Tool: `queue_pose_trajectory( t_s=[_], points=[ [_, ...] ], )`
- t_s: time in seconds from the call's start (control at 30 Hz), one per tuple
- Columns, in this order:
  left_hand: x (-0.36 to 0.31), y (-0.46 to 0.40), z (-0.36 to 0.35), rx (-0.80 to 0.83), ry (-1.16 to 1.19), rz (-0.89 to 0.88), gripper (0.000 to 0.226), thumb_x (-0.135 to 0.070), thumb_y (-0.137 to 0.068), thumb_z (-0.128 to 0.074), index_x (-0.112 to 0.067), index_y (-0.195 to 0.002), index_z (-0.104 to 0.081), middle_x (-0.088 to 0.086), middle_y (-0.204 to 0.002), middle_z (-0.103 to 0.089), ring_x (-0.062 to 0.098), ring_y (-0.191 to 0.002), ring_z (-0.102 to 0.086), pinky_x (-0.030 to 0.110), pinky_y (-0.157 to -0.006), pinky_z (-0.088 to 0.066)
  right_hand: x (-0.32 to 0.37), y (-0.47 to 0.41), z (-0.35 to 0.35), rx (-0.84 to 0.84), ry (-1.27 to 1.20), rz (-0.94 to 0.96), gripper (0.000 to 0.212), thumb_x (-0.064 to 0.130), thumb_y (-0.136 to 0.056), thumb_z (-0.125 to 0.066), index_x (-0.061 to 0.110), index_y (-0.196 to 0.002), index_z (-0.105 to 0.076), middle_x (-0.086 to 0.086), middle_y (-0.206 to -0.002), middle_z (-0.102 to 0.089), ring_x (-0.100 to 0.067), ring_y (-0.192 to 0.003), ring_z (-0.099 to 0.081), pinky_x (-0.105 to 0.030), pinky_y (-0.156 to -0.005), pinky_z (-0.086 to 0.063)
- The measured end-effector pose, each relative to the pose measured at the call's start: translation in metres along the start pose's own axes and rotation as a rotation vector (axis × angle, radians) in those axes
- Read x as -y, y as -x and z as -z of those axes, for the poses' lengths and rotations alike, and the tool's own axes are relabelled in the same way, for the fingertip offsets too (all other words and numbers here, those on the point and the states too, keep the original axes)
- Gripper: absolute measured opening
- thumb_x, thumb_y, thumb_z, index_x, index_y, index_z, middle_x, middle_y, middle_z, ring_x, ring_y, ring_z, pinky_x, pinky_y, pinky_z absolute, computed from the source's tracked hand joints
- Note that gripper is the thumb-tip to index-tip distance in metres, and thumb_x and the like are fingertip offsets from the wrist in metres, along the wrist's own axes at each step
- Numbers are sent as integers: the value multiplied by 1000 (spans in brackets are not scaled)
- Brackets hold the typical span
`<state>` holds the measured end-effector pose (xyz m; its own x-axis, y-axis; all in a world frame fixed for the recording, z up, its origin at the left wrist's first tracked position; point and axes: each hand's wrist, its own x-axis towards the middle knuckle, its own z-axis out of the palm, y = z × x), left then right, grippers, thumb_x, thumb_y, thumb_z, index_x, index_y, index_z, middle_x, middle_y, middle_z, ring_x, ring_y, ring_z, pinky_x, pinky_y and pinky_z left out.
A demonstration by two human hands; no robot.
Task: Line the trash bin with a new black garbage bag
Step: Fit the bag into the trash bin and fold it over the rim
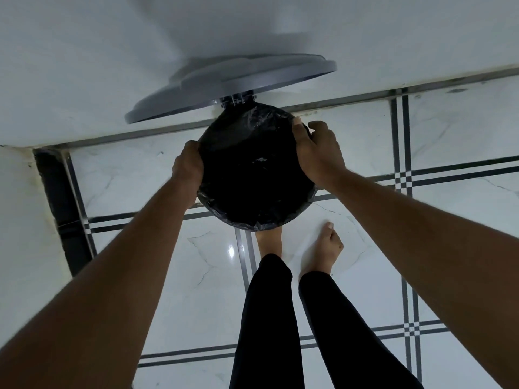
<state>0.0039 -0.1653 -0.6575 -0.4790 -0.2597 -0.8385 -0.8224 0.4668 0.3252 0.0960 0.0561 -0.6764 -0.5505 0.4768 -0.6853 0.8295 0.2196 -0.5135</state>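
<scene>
On glossy white marble floor (174, 276) beside a white wall (84, 66), my left hand (187, 167) and right hand (318, 153) grip the black garbage bag (252, 178) over the bin's rim, fingers curled; no writing visible.

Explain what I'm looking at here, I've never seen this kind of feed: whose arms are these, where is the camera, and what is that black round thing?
The single picture comes from a camera worn on a person's head, looking down, so the arms are their own. The black round thing is a trash bin seen from above, already draped with a black garbage bag. The left hand and right hand grip the bag at opposite sides of the rim. The grey lid stands open behind, near the white wall. Below are the person's bare feet on a tiled floor.
</scene>
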Motion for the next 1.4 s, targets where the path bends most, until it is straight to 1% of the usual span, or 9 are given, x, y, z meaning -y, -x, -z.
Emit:
queue_pose_trajectory(
  t_s=[0.17,0.27,0.43,0.7,0.83,1.07,1.2,1.3,1.4],
  points=[
    [8,7,0,-71,77,41,30,-36,-107,-37,-18,-103,-61,4,-111,-62,27,-104,-57,36,-88,-43,-13,17,-2,-70,-70,-135,71,65,-110,-40,12,-156,-52,-13,-153,-57,-33,-144,-52,-45,-113,-42],
    [19,20,-3,-90,176,137,37,-40,-107,-39,-23,-135,-56,0,-123,-50,26,-110,-48,38,-92,-36,-17,22,0,-3,-161,-185,70,64,-110,-35,13,-151,-58,-8,-141,-68,-32,-134,-62,-42,-104,-49],
    [48,37,-12,8,335,398,56,-53,-99,-42,-26,-147,-54,-1,-150,-54,30,-133,-51,52,-105,-39,-23,27,-1,-81,-280,-356,81,71,-106,-38,18,-167,-40,-12,-168,-44,-36,-150,-47,-55,-122,-42],
    [74,48,-16,123,626,471,74,-66,-102,-26,-26,-162,-43,7,-166,-43,34,-154,-37,64,-124,-24,-40,52,-14,18,-518,-500,72,63,-108,-42,14,-160,-50,-6,-147,-64,-24,-124,-61,-36,-89,-53],
    [68,49,-18,9,539,534,63,-52,-103,-28,-27,-159,-45,3,-169,-38,32,-157,-31,62,-125,-20,-45,53,-16,68,-572,-495,67,60,-111,-39,18,-162,-51,-5,-147,-64,-27,-133,-62,-47,-116,-53],
    [69,50,-18,108,483,463,64,-66,-101,-34,-34,-154,-51,2,-156,-54,32,-146,-47,68,-124,-17,-43,55,-2,89,-503,-469,69,63,-111,-38,15,-157,-56,-6,-145,-66,-25,-121,-62,-36,-93,-48],
    [71,50,-16,20,398,407,54,-53,-103,-42,-24,-146,-58,3,-147,-59,27,-127,-53,48,-112,-36,-42,65,8,6,-370,-362,58,61,-110,-43,10,-124,-67,-1,-114,-70,-18,-94,-62,-33,-69,-43],
    [71,69,-21,-128,202,184,53,-47,-101,-53,-8,-134,-65,16,-133,-66,37,-116,-63,46,-101,-51,-35,85,17,-67,-281,-195,43,56,-109,-50,17,-94,-61,10,-87,-63,-12,-81,-60,-30,-67,-40],
    [70,104,-19,-214,-60,-143,56,-58,-85,-53,-9,-105,-69,15,-112,-70,39,-104,-68,63,-99,-54,-13,113,32,-72,-315,-121,39,55,-108,-56,19,-119,-66,16,-107,-68,0,-96,-62,-20,-74,-42]
  ],
)
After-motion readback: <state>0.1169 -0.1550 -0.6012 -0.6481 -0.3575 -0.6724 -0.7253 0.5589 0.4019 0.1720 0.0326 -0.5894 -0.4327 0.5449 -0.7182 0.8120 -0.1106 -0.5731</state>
